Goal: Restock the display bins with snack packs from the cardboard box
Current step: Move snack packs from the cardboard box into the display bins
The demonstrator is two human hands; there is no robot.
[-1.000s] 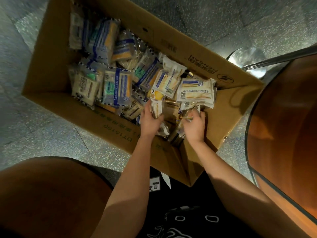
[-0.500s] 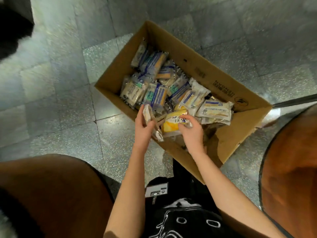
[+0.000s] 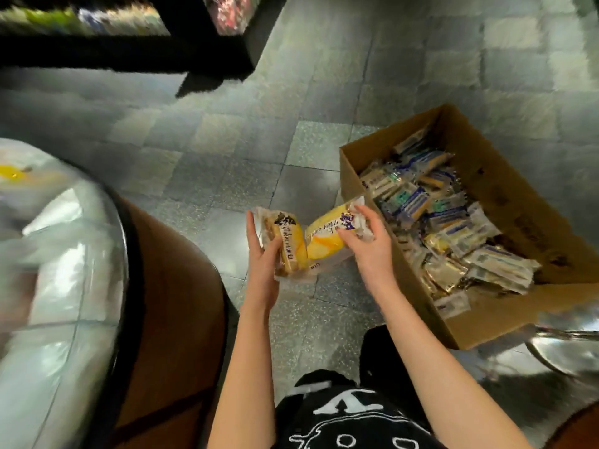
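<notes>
The cardboard box (image 3: 351,179) stands open on the grey tiled floor (image 3: 227,163), heaped with blue-and-white snack packs (image 3: 447,222) that reach the rim at its near end, where one or two lie over the edge. Just outside the box's left wall, above bare floor, both hands hold packs. The left hand (image 3: 264,254) has its fingers wrapped behind a dark-printed pack (image 3: 288,244) with the thumb across the front. The right hand (image 3: 369,251) grasps a yellow pack (image 3: 324,241), fingers curled over the wrapper end nearest the box. The two packs meet edge to edge. Further left of the box, across a strip of floor, curves the brown wall of a round display bin (image 3: 171,303), its glossy rim and contents too blurred to read. Beyond the box's far left corner the floor runs open to a dark shelf unit (image 3: 129,56). A shiny metal base (image 3: 567,348) touches the box's near right corner.
</notes>
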